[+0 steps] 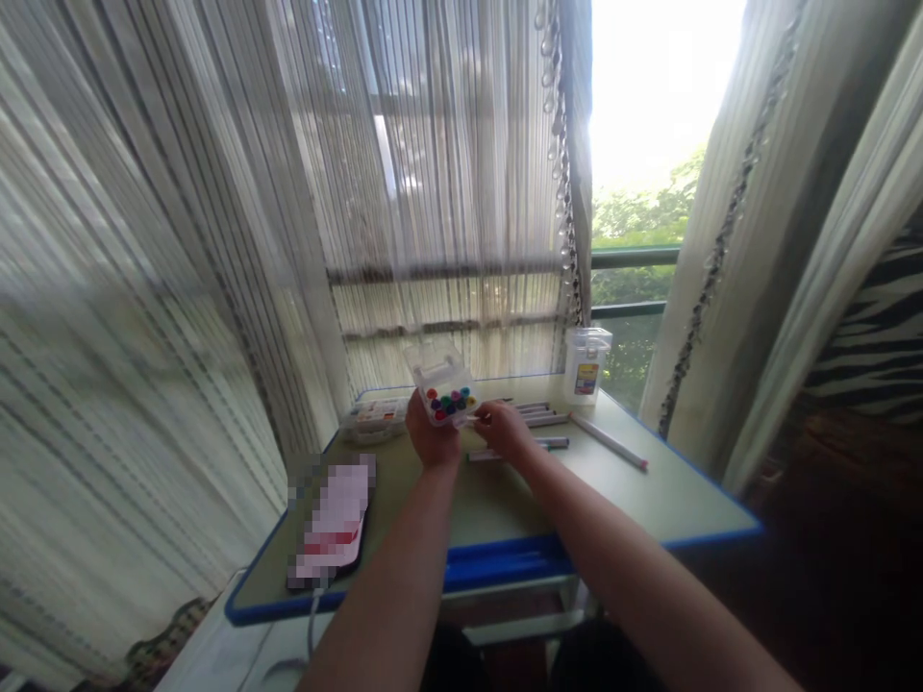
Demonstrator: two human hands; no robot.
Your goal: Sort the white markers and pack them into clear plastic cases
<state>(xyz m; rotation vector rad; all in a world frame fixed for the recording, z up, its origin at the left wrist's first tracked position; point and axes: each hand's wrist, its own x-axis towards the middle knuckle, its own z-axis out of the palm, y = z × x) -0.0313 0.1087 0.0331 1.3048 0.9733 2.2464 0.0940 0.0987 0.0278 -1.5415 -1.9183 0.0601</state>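
My left hand [431, 437] is wrapped round a clear plastic marker case [437, 373], holding it above the table with its lid tipped back. Coloured round marker ends [451, 404] in red, blue, green, purple and yellow face me from inside. Close to the case's right edge, my right hand [499, 428] pinches a thin whitish marker [470, 419]; most of it is hidden by the fingers. Several white markers [544, 417] lie on the table just behind and beside that hand. Another marker [519, 449] lies partly under the right wrist.
A single marker [610, 442] lies diagonally on the right of the blue-edged table [692, 514]. A clear lidded container [586, 370] stands at the back right corner. Another clear case [375, 420] lies at the back left. A phone [336, 519] with a cable [313, 615] rests front left.
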